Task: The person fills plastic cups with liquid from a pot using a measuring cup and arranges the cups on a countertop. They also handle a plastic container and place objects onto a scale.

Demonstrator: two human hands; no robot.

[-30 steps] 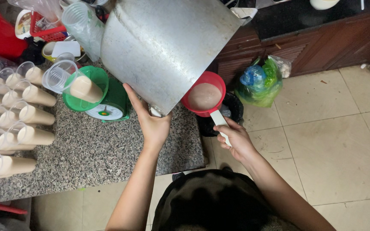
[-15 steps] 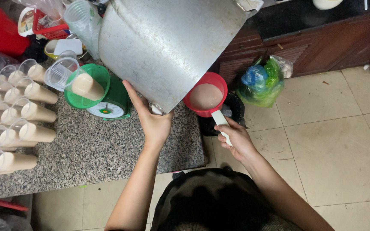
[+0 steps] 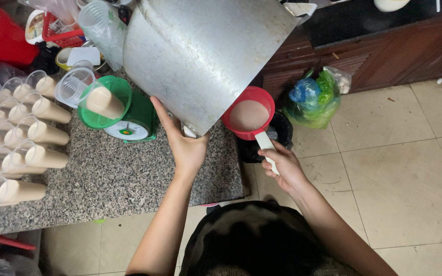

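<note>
The left hand [image 3: 188, 145] was spread flat under the tilted steel pot [image 3: 205, 56], propping it. The right hand [image 3: 281, 166] gripped the handle of the red scoop [image 3: 248, 113] at the pot's lip, scoop nearly full of beige liquid. Rows of cups [image 3: 21, 138] stood filled; one cup [image 3: 101, 100] sat on the scale [image 3: 129, 122].

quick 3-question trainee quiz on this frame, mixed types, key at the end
1. True or false: the left hand props the tilted metal pot.
2. What does the right hand grip? A) a cup B) the white handle of the red ladle C) a bag
3. What stands on the green scale?

Key: 1 true; 2 B; 3 a filled plastic cup holding beige liquid.
</note>
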